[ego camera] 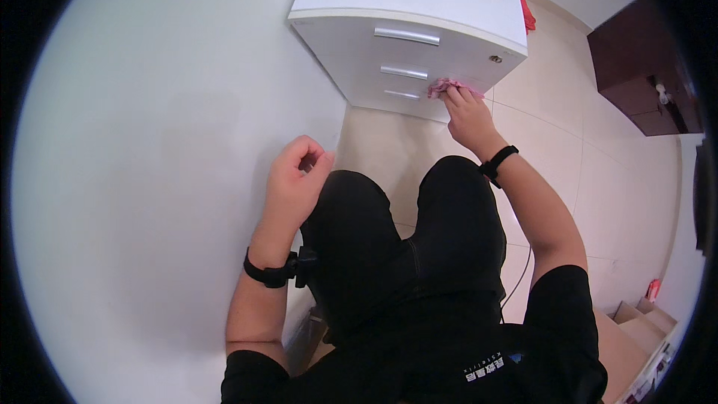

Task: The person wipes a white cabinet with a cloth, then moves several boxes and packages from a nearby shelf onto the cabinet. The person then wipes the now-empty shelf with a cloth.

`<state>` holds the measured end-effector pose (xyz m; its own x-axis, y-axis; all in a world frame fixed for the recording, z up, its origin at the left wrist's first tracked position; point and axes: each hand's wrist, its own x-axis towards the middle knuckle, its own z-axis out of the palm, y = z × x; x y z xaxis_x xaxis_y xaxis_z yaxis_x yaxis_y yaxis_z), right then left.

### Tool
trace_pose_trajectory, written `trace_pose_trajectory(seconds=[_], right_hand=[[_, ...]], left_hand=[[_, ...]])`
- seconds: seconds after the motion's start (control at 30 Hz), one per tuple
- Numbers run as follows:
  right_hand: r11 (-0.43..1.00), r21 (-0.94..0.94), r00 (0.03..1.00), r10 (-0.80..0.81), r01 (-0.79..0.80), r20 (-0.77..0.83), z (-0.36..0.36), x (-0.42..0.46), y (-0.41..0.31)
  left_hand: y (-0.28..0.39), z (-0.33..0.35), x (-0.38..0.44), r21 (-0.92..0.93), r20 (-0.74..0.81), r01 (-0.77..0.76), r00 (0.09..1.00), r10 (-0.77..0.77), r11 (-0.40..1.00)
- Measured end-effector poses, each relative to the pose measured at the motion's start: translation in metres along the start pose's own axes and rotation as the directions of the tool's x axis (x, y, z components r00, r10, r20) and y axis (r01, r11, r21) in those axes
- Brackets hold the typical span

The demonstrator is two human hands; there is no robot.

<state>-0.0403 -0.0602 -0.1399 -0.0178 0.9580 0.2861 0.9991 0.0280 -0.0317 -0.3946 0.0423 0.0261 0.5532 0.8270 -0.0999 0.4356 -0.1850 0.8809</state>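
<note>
A white drawer cabinet point(348, 45) with three silver bar handles and a lock stands before me. My right hand point(470, 118) presses a crumpled pink cloth point(443, 86) against the drawer fronts, just right of the middle handle point(404, 72) and the lowest handle point(401, 95). The top handle point(406, 36) lies above the cloth. My left hand point(297, 171) is loosely curled beside my left knee, near the white wall, and touches neither cabinet nor cloth. Nothing shows in its fingers.
The white wall point(140, 151) runs close along my left. Pale floor tiles point(561, 140) extend to the right, where a dark brown wooden cabinet point(628, 67) stands. A red item point(527, 14) lies behind the white cabinet. Open cardboard boxes point(634, 325) and a cable point(521, 278) are at lower right.
</note>
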Motion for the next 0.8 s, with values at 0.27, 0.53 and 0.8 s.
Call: trace_pose_trajectory(seconds=[0.27, 0.53, 0.8], right_hand=[[1.0, -0.014, 0.98, 0.027, -0.025, 0.196, 0.054, -0.008, 0.0], [0.998, 0.037, 0.983, 0.033, -0.04, 0.182, 0.076, -0.011, 0.003], [0.997, 0.077, 0.977, 0.007, -0.024, 0.213, 0.105, -0.022, 0.013]], left_hand=[[0.021, 0.009, 0.007, 0.004, 0.055, 0.042, 0.998, -0.042, 0.999], [0.026, 0.06, 0.076, -0.442, 0.234, 0.293, 0.95, -0.207, 0.848], [-0.025, 0.063, 0.085, -0.402, 0.262, 0.481, 0.876, -0.405, 0.779]])
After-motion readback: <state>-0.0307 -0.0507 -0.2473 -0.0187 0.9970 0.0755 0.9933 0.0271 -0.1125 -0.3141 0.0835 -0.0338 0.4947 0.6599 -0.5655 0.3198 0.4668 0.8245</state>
